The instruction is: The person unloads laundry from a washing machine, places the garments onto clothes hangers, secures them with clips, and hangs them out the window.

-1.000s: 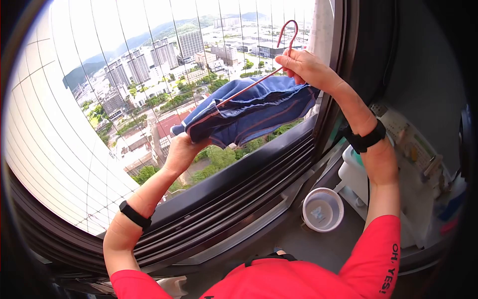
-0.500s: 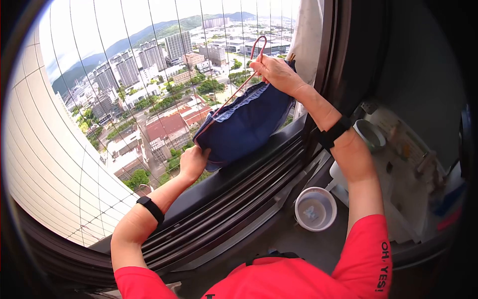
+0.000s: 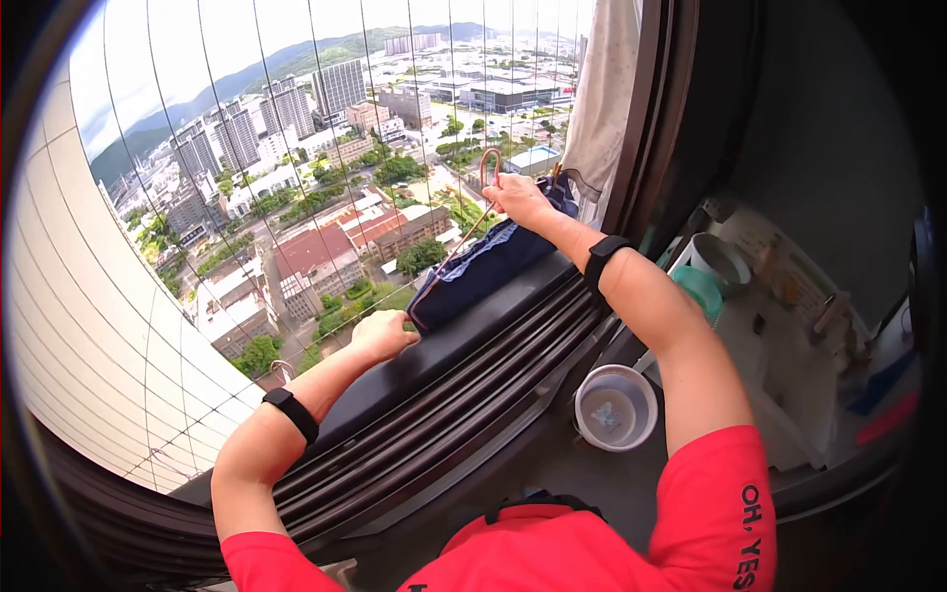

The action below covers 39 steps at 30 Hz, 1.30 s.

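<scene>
My right hand (image 3: 520, 200) is closed around the neck of a reddish-brown wire clothes hanger (image 3: 469, 240), just below its hook. From the hanger hangs a dark blue garment (image 3: 493, 266) with a gathered, lighter blue waistband. Its lower part drops behind the dark window sill, out of sight. At the garment's lower left corner, my left hand (image 3: 383, 336) pinches the edge with curled fingers. A wooden-looking clip (image 3: 555, 173) shows at the garment's far right end, beyond my right forearm.
Vertical safety wires (image 3: 370, 89) cross the opening, with a city far below. Dark window tracks (image 3: 434, 385) run between me and the sill (image 3: 385, 380). A white bucket (image 3: 643, 407) stands at the lower right. Beyond it are a green basin (image 3: 698, 289) and a grey one (image 3: 720, 262).
Both hands, the hanger and the garment have lowered, and the right hand has shifted slightly left. More of the garment is now hidden behind the sill. The green basin has come into view.
</scene>
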Each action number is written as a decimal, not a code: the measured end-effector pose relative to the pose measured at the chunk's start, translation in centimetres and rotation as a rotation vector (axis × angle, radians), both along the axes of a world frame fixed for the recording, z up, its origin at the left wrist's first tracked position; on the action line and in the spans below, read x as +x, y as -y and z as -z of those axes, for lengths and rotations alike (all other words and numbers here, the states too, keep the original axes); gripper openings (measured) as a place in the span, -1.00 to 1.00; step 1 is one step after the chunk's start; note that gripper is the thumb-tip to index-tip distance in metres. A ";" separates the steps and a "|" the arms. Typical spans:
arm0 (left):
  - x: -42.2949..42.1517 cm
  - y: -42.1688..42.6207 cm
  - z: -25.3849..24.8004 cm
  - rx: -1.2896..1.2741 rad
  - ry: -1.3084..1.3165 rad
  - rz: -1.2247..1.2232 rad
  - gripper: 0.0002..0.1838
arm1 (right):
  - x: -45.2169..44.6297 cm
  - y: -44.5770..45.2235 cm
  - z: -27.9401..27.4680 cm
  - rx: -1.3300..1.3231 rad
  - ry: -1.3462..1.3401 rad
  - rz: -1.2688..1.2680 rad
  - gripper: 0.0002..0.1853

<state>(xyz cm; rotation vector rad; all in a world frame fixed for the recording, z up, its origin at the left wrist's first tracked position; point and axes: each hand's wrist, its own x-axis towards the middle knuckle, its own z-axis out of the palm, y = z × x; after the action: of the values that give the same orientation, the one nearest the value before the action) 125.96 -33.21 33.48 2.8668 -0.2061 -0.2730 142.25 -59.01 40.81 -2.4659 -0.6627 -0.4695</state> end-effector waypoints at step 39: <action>-31.8 -0.8 -12.4 -0.315 0.658 -0.175 -0.79 | 19.1 6.5 15.7 -1.195 -0.249 -0.143 -0.69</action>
<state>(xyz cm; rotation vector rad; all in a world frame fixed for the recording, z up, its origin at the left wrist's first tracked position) 94.18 -32.40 45.91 2.5345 -0.1004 0.6811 161.38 -65.48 25.08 -3.4043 -1.2391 0.4548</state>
